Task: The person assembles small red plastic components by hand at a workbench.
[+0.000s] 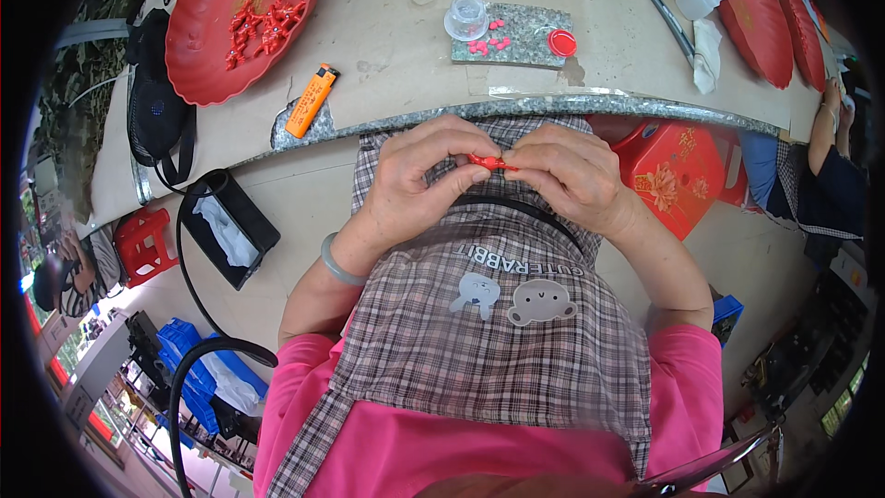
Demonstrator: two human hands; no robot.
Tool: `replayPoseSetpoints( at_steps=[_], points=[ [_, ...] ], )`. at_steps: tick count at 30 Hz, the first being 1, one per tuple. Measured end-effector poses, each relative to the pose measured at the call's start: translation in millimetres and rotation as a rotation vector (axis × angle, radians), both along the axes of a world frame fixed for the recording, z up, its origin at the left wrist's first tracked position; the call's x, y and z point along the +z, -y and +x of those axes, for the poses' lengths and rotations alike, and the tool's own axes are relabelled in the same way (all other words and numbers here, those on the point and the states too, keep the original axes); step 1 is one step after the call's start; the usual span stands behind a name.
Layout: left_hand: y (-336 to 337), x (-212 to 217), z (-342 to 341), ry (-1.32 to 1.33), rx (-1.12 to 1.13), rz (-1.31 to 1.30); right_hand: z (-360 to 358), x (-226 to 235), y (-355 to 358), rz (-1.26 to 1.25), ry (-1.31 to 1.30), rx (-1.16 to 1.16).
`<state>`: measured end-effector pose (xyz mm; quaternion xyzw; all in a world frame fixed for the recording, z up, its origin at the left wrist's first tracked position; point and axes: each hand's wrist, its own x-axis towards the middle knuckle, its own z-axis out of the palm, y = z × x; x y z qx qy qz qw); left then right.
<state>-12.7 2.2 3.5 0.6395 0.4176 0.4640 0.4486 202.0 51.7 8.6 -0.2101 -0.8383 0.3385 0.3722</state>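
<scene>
An orange lighter (312,100) is lying near the table (396,37) edge, just beside a red plate (207,9) that is holding small red star-shaped pieces (263,14). A grey stone slab (521,32) is carrying pink bits, with a clear round container (466,17) and a red cap (561,42) sitting at its two ends. A knife (664,11) is resting beside a white cloth (707,53). More red plates (751,14) are stacking up at the right. A red stool (668,171) is standing under the table.
</scene>
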Motion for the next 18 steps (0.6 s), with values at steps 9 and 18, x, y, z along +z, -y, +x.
replayPoseSetpoints(
  at_steps=[9,18],
  points=[
    [2.1,-0.5,5.1,-0.102,0.071,0.158,-5.2,0.3,12.1,-0.370,-0.032,-0.108],
    [2.2,7.7,7.3,0.233,0.018,-0.234,0.7,3.0,4.9,-0.182,0.014,-0.085]
  ],
)
